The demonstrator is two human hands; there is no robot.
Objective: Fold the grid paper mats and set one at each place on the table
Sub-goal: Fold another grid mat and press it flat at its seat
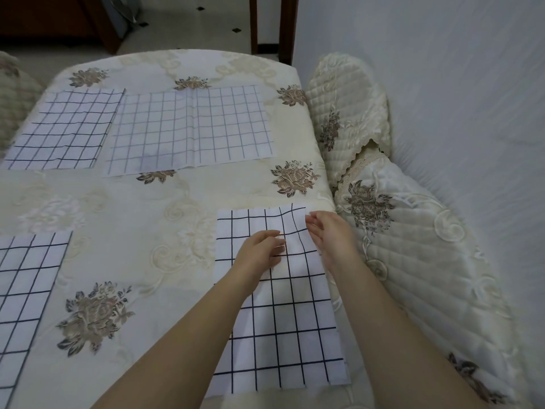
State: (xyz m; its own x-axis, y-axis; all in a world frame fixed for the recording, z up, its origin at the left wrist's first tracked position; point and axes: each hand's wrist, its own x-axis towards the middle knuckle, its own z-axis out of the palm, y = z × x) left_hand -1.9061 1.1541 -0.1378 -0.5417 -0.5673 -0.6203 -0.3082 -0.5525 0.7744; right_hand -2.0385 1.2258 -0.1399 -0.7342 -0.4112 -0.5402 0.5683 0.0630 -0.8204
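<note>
A folded grid paper mat (283, 329) lies at the near right place on the table (141, 208). My left hand (259, 252) rests on the mat's upper middle, fingers curled loosely. My right hand (330, 234) is at the mat's far right edge, fingers slightly apart, touching or just over the paper; a grip is not clear. A second folded mat (23, 290) lies at the near left. A third folded mat (65, 131) sits at the far left. Beside it lies a wider unfolded mat (191, 131) with a centre crease.
The table has a cream floral cloth. A quilted chair back (348, 119) and its seat (418, 261) press against the table's right edge. A white wall is to the right. Another chair (14, 93) shows at the far left. Tiled floor lies beyond.
</note>
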